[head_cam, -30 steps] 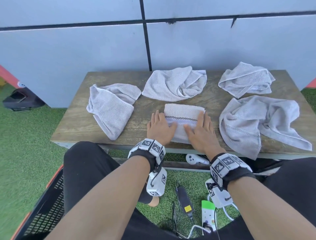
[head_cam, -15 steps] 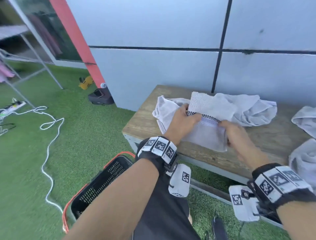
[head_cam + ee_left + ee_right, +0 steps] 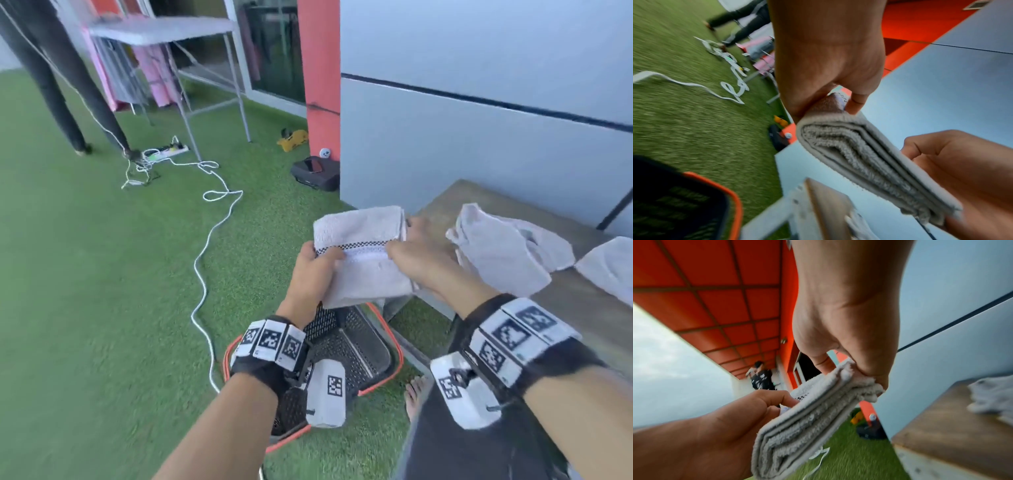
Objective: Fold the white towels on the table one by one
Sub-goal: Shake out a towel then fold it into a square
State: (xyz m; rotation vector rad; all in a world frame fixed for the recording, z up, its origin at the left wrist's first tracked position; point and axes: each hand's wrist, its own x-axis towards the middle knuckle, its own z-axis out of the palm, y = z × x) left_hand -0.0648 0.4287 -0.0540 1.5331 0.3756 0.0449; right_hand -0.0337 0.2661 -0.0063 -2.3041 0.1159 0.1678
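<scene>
A folded white towel (image 3: 359,253) with a checkered band hangs in the air past the table's left end, above a black basket (image 3: 346,356). My left hand (image 3: 317,265) grips its left edge, thumb on top. My right hand (image 3: 416,255) pinches its right edge. Both wrist views show the towel's stacked layers (image 3: 869,159) (image 3: 807,418) clamped between thumb and fingers of my left hand (image 3: 838,91) and my right hand (image 3: 855,369). Two unfolded white towels (image 3: 507,250) (image 3: 609,267) lie on the wooden table (image 3: 579,308).
The black basket has an orange rim and stands on green turf beside my left knee. A white cable (image 3: 205,260) snakes over the grass to a power strip (image 3: 164,152). A person's legs (image 3: 58,85) and a metal rack (image 3: 178,68) are far left. A grey wall (image 3: 479,144) backs the table.
Both hands lifted the folded towel off the table and carried it left, past the table's end and over the basket. My head turned left with it.
</scene>
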